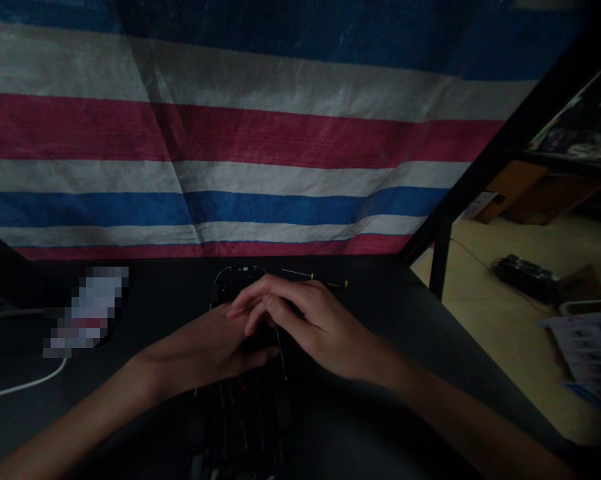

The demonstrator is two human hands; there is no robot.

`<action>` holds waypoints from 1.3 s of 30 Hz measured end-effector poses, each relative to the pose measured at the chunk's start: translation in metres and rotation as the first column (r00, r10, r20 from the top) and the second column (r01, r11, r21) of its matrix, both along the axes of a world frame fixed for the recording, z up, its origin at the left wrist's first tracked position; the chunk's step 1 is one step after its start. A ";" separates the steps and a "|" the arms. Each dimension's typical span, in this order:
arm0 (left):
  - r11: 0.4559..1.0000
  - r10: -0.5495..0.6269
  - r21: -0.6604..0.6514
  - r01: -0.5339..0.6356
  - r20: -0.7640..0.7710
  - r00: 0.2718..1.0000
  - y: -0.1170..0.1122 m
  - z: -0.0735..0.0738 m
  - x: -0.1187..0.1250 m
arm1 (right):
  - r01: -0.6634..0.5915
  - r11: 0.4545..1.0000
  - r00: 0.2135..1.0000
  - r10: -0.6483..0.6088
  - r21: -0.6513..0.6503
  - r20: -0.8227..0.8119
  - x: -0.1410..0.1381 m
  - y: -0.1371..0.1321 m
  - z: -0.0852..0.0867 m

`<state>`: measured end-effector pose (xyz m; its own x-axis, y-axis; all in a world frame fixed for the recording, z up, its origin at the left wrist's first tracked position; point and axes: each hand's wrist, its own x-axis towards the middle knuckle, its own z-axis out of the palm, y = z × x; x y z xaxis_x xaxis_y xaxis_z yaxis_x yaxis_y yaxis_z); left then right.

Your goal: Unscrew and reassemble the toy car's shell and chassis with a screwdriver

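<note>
A long black device, looking like a toy car chassis with wheel-like blocks at its sides, lies lengthwise on the dark table. Thin pale-blue edging rims its far end. My left hand reaches across its middle, thumb along the near side, and seems to grip it; the fingertips are partly covered. From the right, my right hand arches over the left one, its fingers bent down and drawn together at the device. Whatever sits between those fingers is hidden. Beyond my right hand lies a thin screwdriver with a black and yellow handle.
A blurred-out phone-like slab with a white cable lies at the left. Behind the table hangs a striped tarpaulin. The table ends at the right; a black object and papers lie on the floor beyond.
</note>
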<state>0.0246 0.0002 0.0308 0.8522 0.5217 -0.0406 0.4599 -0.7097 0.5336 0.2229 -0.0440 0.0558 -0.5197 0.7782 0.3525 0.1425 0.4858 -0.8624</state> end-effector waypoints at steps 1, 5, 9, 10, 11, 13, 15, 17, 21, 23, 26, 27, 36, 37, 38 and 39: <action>1.000 0.002 -0.005 -0.002 -0.004 1.000 0.000 0.000 0.000 | 0.011 1.000 1.000 -0.011 0.009 0.006 -0.001 0.001 -0.003; 1.000 0.020 0.002 -0.020 -0.021 1.000 -0.001 0.004 0.002 | 0.111 0.960 0.969 -0.162 0.255 0.189 -0.002 0.003 -0.005; 1.000 -0.011 -0.008 0.011 0.003 1.000 -0.002 0.008 0.004 | 0.177 0.779 0.725 -0.516 0.601 0.456 0.003 0.000 -0.002; 1.000 -0.017 -0.018 0.017 0.010 1.000 -0.002 0.008 0.004 | 0.161 0.755 0.651 -0.566 0.636 0.507 0.005 -0.001 -0.001; 1.000 -0.017 -0.026 0.017 0.014 1.000 -0.002 0.009 0.004 | 0.133 0.748 0.601 -0.582 0.650 0.548 0.008 -0.003 0.001; 0.999 -0.007 -0.033 0.007 0.011 1.000 -0.002 0.009 0.003 | 0.062 0.773 0.596 -0.536 0.631 0.598 0.013 -0.005 0.005; 1.000 -0.004 -0.030 0.005 0.005 1.000 -0.001 0.008 0.003 | 0.003 0.804 0.662 -0.447 0.595 0.601 0.019 -0.005 0.011; 1.000 -0.003 -0.022 0.003 -0.006 1.000 -0.001 0.008 0.003 | -0.020 0.829 0.728 -0.371 0.558 0.576 0.024 -0.005 0.016; 1.000 -0.005 -0.002 0.005 -0.010 1.000 -0.001 0.007 0.003 | -0.026 0.884 0.799 -0.263 0.467 0.541 0.029 -0.003 0.021; 1.000 -0.005 -0.003 0.005 -0.012 1.000 -0.001 0.006 0.003 | -0.035 0.900 0.813 -0.227 0.434 0.536 0.028 -0.003 0.021; 1.000 0.004 -0.006 -0.004 -0.011 1.000 -0.001 0.006 0.002 | -0.057 0.894 0.816 -0.214 0.444 0.536 0.025 -0.001 0.018; 1.000 0.008 -0.001 -0.008 -0.007 1.000 -0.001 0.006 0.002 | -0.064 0.894 0.817 -0.208 0.443 0.537 0.024 0.000 0.017; 1.000 0.006 0.004 -0.006 0.018 1.000 -0.002 0.006 0.002 | 0.001 0.940 0.949 -0.108 0.341 0.296 0.013 0.005 0.007; 1.000 0.002 -0.007 -0.002 0.016 1.000 -0.002 0.006 0.002 | 0.002 0.957 0.961 -0.082 0.289 0.263 0.012 0.003 0.008; 1.000 0.001 -0.026 -0.001 0.015 1.000 -0.002 0.007 0.002 | -0.002 0.971 0.969 -0.057 0.240 0.240 0.012 0.001 0.010; 0.999 0.004 -0.052 -0.003 0.015 1.000 -0.002 0.008 0.002 | -0.009 0.980 0.973 -0.037 0.199 0.227 0.011 -0.002 0.012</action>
